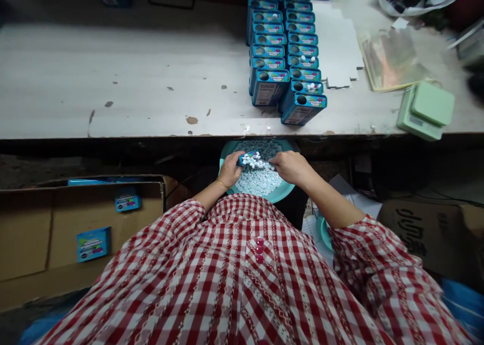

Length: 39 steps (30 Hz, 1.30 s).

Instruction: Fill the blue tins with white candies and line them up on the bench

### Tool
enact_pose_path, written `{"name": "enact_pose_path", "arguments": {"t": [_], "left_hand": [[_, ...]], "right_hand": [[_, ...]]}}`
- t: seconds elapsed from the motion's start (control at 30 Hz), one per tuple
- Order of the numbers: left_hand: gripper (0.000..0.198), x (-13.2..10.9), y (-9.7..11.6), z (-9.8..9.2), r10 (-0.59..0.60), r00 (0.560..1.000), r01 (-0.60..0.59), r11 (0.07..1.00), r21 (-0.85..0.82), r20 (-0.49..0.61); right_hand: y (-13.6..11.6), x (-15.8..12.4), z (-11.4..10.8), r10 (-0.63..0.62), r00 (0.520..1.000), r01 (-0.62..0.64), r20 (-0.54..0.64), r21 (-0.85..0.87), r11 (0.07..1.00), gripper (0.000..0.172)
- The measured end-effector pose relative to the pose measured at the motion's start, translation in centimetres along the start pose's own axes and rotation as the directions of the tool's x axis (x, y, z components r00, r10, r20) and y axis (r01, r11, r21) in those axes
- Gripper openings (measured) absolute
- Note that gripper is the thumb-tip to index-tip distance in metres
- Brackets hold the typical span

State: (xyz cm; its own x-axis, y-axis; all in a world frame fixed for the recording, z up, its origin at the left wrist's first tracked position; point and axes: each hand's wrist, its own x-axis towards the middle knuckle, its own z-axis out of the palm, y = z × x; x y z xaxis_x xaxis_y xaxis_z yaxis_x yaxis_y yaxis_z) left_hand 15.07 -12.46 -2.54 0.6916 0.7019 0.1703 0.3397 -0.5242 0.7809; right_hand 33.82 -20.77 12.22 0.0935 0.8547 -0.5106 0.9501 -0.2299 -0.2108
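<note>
While the left hand (229, 169) grips a blue printed tin (248, 158) on its side, white tablets (252, 159) spill from the tin's round opening, just above a teal basin (278, 196) heaped with pale blue tablets (259, 182). The right hand (289, 167) lies beside the tin, its fingers (275, 159) drawn narrow over the tablets; whether they hold any cannot be determined. A gold bangle (222, 183) encircles the left wrist, and both forearms extend from a red-and-white checked garment (242, 284). Forward of the hands, upright blue tins (303, 109) stand in rows on a chipped white-painted workbench (113, 77); their labels appear to read "CARAMELO MACIZO", though small print is illegible. Right of the rows, forward of the right hand, lie flat white card sheets (336, 47), a clear plastic bag (391, 57), and a pale green digital scale (425, 110). Left of the left hand, a cardboard carton (91, 229) holds blue packets (94, 244). Right of the right hand, a second carton (419, 234) bears dark, unreadable characters.
</note>
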Motion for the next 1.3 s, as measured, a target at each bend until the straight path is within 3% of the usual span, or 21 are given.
{"name": "enact_pose_path", "arguments": {"t": [0.1,0.3,0.4,0.5,0.6,0.7,0.8,0.93,1.1,1.3], "left_hand": [[0.045,0.0,-0.1,0.1,-0.003,1.000,0.003,1.000,0.022,0.004],[0.044,-0.1,-0.7,0.3,-0.036,0.999,0.035,0.999,0.039,0.018],[0.042,-0.1,-0.9,0.3,-0.055,0.998,0.055,0.998,0.018,0.009],[0.040,-0.1,-1.1,0.1,-0.086,0.996,0.086,0.996,-0.033,-0.019],[0.040,-0.3,-1.0,-0.4,-0.114,0.993,0.109,0.990,-0.093,-0.043],[0.040,-0.5,-0.9,-1.1,-0.121,0.991,0.112,0.985,-0.129,-0.062],[0.039,-0.7,-0.8,-1.5,-0.128,0.989,0.118,0.984,-0.137,-0.071],[0.038,-0.8,-1.0,-1.6,-0.138,0.988,0.129,0.983,-0.129,-0.065],[0.037,-0.8,-1.2,-1.5,-0.138,0.988,0.128,0.983,-0.135,-0.069],[0.038,-0.8,-1.2,-1.7,-0.142,0.987,0.130,0.981,-0.141,-0.076]], "right_hand": [[-1.9,0.0,-1.1,0.034,0.999,-0.029,0.037,-0.126,0.992,0.028],[-3.8,0.2,-1.7,0.030,1.000,-0.029,0.008,-0.123,0.992,0.029],[-3.2,-0.3,-1.9,0.025,1.000,-0.025,-0.003,-0.112,0.993,0.030],[-0.8,-1.3,-1.5,0.008,0.999,-0.012,-0.044,-0.089,0.996,0.030],[3.0,-1.4,0.8,0.021,0.994,-0.022,-0.111,-0.008,1.000,0.032],[5.5,0.7,5.2,0.095,0.991,-0.091,-0.091,0.042,0.995,0.034],[4.8,3.7,10.2,0.117,0.993,-0.117,-0.012,-0.008,0.993,0.038],[1.6,5.7,14.9,0.017,0.999,-0.017,0.044,0.007,1.000,0.035],[2.0,5.6,16.6,-0.094,0.988,0.079,0.123,0.115,0.990,0.032],[4.8,5.3,15.9,-0.158,0.976,0.111,0.149,0.280,0.954,0.033]]}}
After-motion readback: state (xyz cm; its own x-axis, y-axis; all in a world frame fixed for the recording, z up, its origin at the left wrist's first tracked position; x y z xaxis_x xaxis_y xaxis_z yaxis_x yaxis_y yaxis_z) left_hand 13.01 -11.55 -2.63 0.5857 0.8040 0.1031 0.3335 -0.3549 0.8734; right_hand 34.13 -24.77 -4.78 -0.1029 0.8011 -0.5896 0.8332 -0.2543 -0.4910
